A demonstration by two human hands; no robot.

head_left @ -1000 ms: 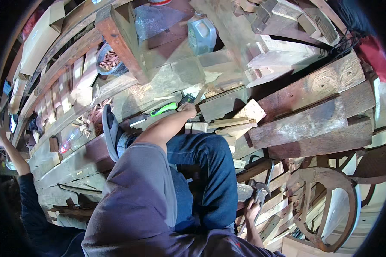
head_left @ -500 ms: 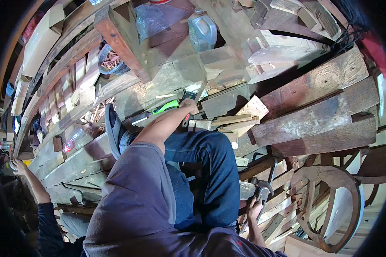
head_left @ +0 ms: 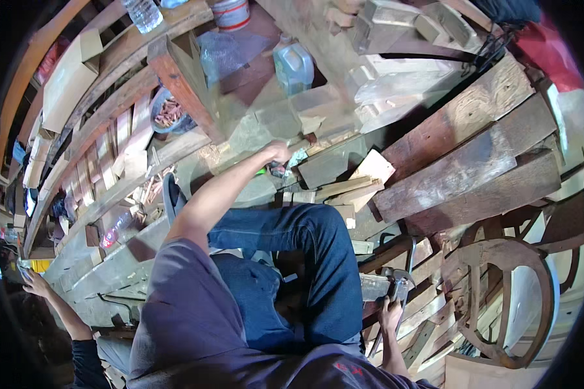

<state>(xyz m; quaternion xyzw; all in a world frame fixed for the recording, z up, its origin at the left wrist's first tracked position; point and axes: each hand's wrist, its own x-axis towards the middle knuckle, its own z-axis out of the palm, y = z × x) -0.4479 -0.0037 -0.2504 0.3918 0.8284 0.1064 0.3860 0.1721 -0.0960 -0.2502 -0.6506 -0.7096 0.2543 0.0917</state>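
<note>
My left arm reaches forward over my bent knee. Its closed hand (head_left: 279,152) is low over the dusty boards, beside a slim brown piece (head_left: 309,138); what the fingers hold is not clear. A bit of a green-handled tool (head_left: 261,172) shows beneath that forearm, the rest covered. At my right side, my right hand (head_left: 389,314) is wrapped around what looks like a hammer (head_left: 401,277), its dark curved metal head above the fingers. Next to that head lies a wooden block (head_left: 373,287). Short light wood offcuts (head_left: 353,189) lie just ahead of my knee.
Thick planks (head_left: 461,162) lie at the right, with a curved wooden frame (head_left: 545,305) nearer. A plastic jug (head_left: 293,65) and a white bucket (head_left: 231,14) stand far ahead. Left of a wooden post (head_left: 187,84) is a basin of wood pieces (head_left: 169,111). Another person's hand (head_left: 37,283) is at far left.
My left hand has moved farther forward, and its forearm now covers most of the green-handled tool. My right hand keeps its grip. The view has shifted slightly; the other person's hand has moved a little.
</note>
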